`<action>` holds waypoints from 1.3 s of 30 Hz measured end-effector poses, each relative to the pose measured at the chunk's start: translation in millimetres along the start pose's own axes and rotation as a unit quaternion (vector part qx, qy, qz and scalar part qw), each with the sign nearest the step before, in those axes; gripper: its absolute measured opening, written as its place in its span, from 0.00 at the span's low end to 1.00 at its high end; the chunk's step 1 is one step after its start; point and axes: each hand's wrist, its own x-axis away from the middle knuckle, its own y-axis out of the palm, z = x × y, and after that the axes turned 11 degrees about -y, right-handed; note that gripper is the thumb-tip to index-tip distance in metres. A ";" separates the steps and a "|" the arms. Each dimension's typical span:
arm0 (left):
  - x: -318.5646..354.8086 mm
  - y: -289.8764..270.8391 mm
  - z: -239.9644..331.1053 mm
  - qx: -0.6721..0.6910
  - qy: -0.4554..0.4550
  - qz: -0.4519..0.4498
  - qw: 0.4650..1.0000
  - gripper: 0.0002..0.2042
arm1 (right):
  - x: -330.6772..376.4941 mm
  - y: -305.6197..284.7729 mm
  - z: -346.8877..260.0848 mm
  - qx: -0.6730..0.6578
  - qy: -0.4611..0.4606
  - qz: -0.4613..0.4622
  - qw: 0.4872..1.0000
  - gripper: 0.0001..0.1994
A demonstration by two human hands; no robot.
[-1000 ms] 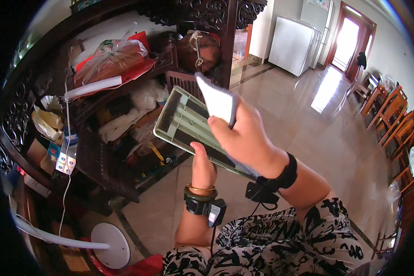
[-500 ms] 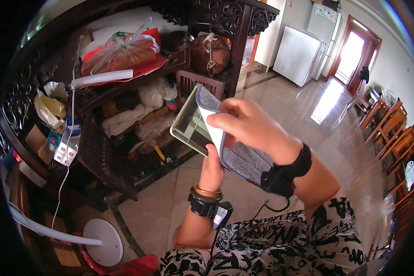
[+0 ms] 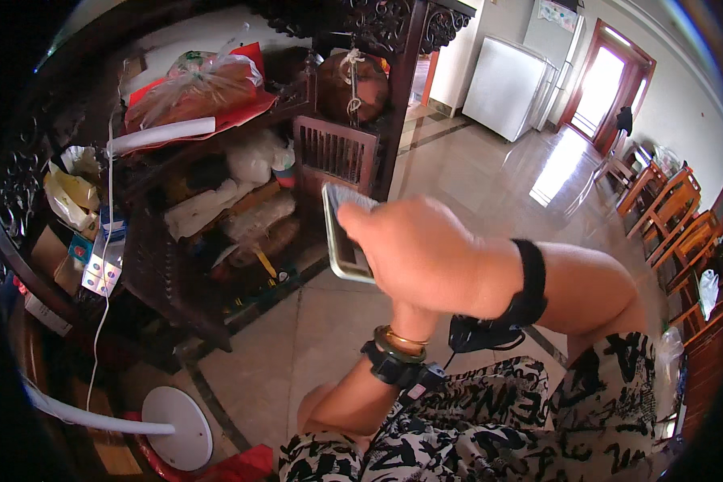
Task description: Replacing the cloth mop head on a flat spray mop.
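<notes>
A flat rectangular pale-green frame (image 3: 351, 267) with dark openings stands tilted in front of my hands. Grey cloth (image 3: 349, 195) shows at its upper edge. Across the near side of the frame lies my right hand (image 3: 430, 253), closed over it, a fingertip against the cloth edge; its other fingers are hidden. My left hand (image 3: 414, 320) comes up from below at the frame's lower end. Its fingers are hidden behind the right hand. A black strap circles my right wrist; bangles and a black device are on my left one.
A dark carved wooden cabinet (image 3: 337, 161) stands ahead, holding bags, a red package (image 3: 257, 100) and a round brown pot (image 3: 353, 87). A white lamp base (image 3: 177, 430) with a cord is at lower left. Wooden chairs (image 3: 667, 209) line the right; a refrigerator (image 3: 502, 88) stands far back.
The lifted grey cloth with its white backing has come down toward the frame. My right hand has moved lower over the frame and now covers my left hand. The frame has turned more edge-on.
</notes>
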 end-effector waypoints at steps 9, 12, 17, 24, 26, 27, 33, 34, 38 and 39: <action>-2.5 -41.3 -78.2 -0.084 -0.184 -0.418 0.886 0.34 | 147.7 85.2 73.5 0.190 -0.036 0.088 0.977 0.15; -0.1 -34.1 -74.2 0.280 -0.305 -0.429 0.803 0.51 | 199.8 113.5 76.4 0.174 -0.023 0.091 0.980 0.16; 5.2 -14.0 -70.1 0.234 -0.530 -0.299 0.758 0.51 | 237.5 158.4 47.5 0.082 0.075 0.103 0.988 0.18; 37.8 0.1 -130.9 0.315 -0.608 -0.199 0.701 0.41 | 229.5 168.8 20.0 0.044 0.364 -0.010 0.930 0.08; 42.2 5.4 -122.6 0.346 -0.606 -0.231 0.678 0.39 | 237.6 167.3 24.0 0.037 0.363 -0.008 0.931 0.09; 42.4 8.0 -115.9 0.381 -0.597 -0.255 0.659 0.38 | 240.4 166.9 25.0 0.026 0.352 -0.006 0.936 0.09; 48.0 13.5 -117.4 0.372 -0.630 -0.219 0.646 0.37 | 250.1 158.5 17.8 0.034 0.319 0.048 0.946 0.09; 50.1 13.2 -120.6 0.371 -0.630 -0.218 0.646 0.37 | 251.4 158.7 18.5 0.033 0.319 0.048 0.946 0.09; 55.3 15.4 -120.0 0.442 -0.623 -0.167 0.622 0.33 | 264.1 150.8 33.9 0.000 0.344 0.143 0.928 0.06; 54.0 18.5 -113.1 0.452 -0.620 -0.175 0.617 0.32 | 268.3 145.0 38.6 -0.023 0.362 0.196 0.911 0.06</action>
